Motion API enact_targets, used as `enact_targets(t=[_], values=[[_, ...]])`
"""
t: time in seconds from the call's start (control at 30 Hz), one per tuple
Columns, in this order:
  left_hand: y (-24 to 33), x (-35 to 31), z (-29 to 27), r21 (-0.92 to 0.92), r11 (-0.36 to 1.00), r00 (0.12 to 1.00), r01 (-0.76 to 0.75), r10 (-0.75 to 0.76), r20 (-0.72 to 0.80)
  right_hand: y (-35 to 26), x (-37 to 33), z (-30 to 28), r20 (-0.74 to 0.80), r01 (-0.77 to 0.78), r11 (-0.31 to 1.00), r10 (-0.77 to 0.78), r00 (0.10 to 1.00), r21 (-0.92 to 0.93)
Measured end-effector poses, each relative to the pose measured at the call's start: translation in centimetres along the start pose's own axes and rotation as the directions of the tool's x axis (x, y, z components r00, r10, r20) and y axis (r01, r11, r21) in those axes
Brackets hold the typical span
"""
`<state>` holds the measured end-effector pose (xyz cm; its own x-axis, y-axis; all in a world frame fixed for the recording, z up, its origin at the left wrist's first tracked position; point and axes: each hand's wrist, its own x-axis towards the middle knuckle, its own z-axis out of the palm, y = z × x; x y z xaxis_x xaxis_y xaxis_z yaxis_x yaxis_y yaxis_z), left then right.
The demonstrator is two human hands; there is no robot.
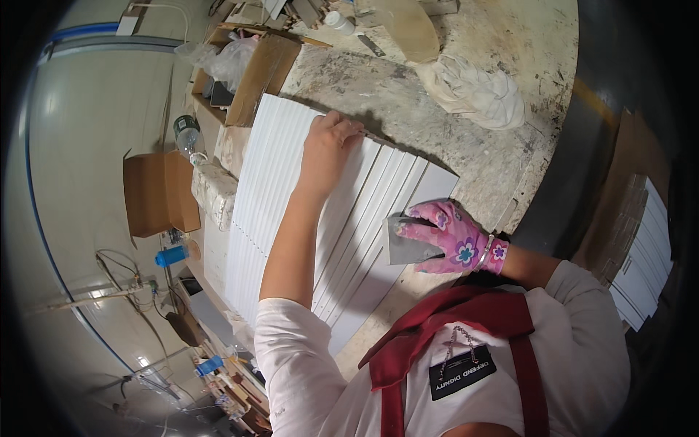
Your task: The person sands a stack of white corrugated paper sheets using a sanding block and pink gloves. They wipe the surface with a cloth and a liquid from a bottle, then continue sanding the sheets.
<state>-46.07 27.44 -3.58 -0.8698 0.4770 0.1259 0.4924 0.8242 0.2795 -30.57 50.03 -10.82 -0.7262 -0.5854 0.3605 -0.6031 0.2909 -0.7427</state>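
Note:
Long white strips (280, 167) lie side by side in a row across the worktable, close together on the left and with narrow gaps towards the right. My bare left hand (329, 149) reaches over them, its fingers curled at the far end of one strip; the fingertips are partly hidden. In a pink flowered glove, my right hand (453, 237) grips a grey square sheet (409, 246), which looks like sandpaper. That sheet rests over the rightmost white piece (431, 186), near its right edge.
Beyond the strips, the stained worktable (349, 91) holds a bunched white cloth (477, 91) and a small white bottle (339, 23). A cardboard box (266, 73) with plastic bags stands at the far left. More white strips (644, 255) are stacked at the right.

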Motion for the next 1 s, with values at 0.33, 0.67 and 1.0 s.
enact_targets(t=[0.33,0.67,1.0], values=[[1.0,3.4,0.1,0.051,0.993,0.980,-0.105,0.094,0.174,1.0,0.1,-1.2,0.124,-0.036,0.990,0.018,0.992,0.137],[1.1,0.6,-1.5,-0.501,0.765,0.865,0.404,-0.498,-0.062,1.3,0.1,-1.0,0.146,-0.045,0.977,0.014,0.989,0.211],[5.4,-29.5,-5.1,-0.339,0.522,0.516,0.783,-0.849,-0.114,-3.9,6.6,-1.5,0.217,-0.012,0.998,-0.002,0.976,0.063]])
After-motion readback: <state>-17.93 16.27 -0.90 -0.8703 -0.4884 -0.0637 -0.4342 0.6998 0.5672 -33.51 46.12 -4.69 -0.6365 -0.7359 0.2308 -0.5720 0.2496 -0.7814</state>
